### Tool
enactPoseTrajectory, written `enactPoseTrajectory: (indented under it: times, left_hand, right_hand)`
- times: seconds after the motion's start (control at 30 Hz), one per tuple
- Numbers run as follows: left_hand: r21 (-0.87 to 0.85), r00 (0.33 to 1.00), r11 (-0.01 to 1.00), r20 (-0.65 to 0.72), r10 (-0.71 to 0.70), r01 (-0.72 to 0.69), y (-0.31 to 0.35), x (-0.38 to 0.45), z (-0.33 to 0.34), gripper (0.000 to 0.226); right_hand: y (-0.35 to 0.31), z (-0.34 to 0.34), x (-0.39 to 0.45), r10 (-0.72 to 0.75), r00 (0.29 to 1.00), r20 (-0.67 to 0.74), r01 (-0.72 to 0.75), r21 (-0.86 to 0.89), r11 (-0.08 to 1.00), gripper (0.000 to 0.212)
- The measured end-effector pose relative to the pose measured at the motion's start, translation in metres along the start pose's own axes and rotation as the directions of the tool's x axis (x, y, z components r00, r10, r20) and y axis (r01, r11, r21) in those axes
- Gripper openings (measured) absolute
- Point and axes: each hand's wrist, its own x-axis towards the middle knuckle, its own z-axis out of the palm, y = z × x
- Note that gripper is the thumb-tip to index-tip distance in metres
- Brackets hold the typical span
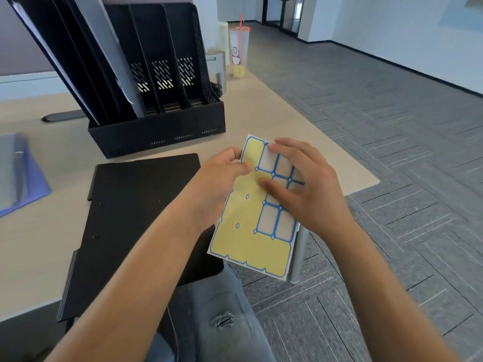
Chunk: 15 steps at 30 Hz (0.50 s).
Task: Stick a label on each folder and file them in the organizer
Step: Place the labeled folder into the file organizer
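Here the label sheet is being held up over the desk's near right corner, its long axis running from near-right to far-left, its top end tilting away towards the organizer. Most of the sheet is showing bare yellow backing; the remaining blue-bordered labels are sitting along its right side. The left hand is pinching the sheet's left edge near the top, thumb on the face and fingers curling behind. The right hand is lying spread over the labels, thumb pressing at mid-sheet and forefinger touching the upper label; whether a label edge is lifting under the thumb is hard to tell, since the hand is blurring there.

A black folder is lying flat, closed, just left of the hands, its long axis running near to far and its near end overhanging the desk's front edge. The organizer is standing just beyond it, near the right edge, with folders leaning in its left slots and the right slots open. Bare desk is lying between the organizer and the right edge. A blue folder is resting by the left edge. A cup with a red straw is standing at the far right corner.
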Motion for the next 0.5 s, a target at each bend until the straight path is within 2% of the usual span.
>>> enactPoseTrajectory:
  times: [0.2,0.33,0.5]
  left_hand:
    - [-0.032,0.999,0.999,0.033,0.038,-0.037,-0.003,-0.001,0.002,0.026]
    - [0.098,0.993,0.988,-0.021,0.119,-0.116,-0.004,-0.004,0.006,0.019]
    - [0.261,0.969,0.941,-0.062,0.238,-0.215,-0.008,-0.001,0.010,0.018]
  right_hand:
    - [0.000,-0.001,-0.002,0.026,0.998,-0.063,-0.023,0.045,0.999,0.044]
    - [0.004,0.002,-0.004,0.024,0.993,-0.115,-0.024,0.005,1.000,0.042]
    - [0.001,0.007,-0.006,-0.061,0.982,-0.179,0.052,-0.057,0.997,0.032]
